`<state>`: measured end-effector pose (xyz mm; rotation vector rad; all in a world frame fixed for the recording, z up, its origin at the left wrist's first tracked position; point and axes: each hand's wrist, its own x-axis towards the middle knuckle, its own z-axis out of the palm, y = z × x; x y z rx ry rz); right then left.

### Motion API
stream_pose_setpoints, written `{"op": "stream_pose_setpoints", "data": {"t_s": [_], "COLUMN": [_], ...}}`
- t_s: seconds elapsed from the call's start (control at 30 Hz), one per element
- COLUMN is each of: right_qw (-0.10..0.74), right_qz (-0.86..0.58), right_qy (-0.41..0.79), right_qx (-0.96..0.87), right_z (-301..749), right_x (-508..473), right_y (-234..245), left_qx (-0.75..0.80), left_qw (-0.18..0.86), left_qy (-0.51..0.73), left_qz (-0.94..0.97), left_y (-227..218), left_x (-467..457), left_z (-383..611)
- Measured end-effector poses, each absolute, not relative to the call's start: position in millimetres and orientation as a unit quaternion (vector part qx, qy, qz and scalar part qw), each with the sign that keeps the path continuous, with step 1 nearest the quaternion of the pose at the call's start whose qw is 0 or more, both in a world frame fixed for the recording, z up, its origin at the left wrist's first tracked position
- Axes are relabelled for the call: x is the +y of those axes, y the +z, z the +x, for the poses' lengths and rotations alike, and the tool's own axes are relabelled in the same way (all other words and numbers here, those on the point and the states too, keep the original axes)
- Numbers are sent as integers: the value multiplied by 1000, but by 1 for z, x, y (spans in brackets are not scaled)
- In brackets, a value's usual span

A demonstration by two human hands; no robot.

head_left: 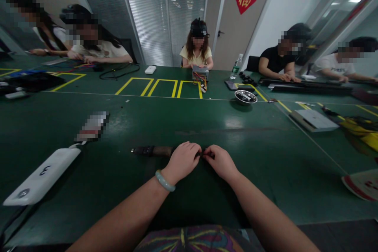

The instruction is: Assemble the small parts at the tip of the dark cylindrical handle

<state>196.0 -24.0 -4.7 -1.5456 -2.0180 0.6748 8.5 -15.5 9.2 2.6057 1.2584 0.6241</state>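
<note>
A long dark rod-shaped tool (162,151) lies sideways on the green table, with a brownish middle and a small metallic tip at its left end. My left hand (185,158), with a pale bracelet at the wrist, is closed over the tool's right part and hides it. Close beside it, my right hand (219,160) has its fingers pinched at the tool's right end. Whatever lies between those fingertips is too small and dark to make out.
To the left lie a white power bank (44,176) marked 3 and a phone (93,126) cabled to it. Farther off are a metal bowl (246,97), a water bottle (236,67) and a white box (313,120). Several people work along the far side.
</note>
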Motion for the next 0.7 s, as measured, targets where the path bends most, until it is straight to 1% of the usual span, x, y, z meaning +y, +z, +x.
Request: {"op": "stream_pose_setpoints", "data": {"t_s": [0.43, 0.57, 0.7], "right_qw": [260, 274, 276], "right_qz": [-570, -566, -565], "right_qy": [255, 255, 252], "right_qx": [-736, -735, -735], "right_z": [196, 196, 197], "right_x": [-23, -22, -22], "right_y": [-4, -7, -9], "left_qx": [427, 447, 435], "left_qw": [88, 94, 107], "left_qy": [186, 194, 194], "left_qz": [881, 868, 873], "left_y": [12, 12, 13], "left_x": [-16, -17, -17], "left_z": [9, 9, 9]}}
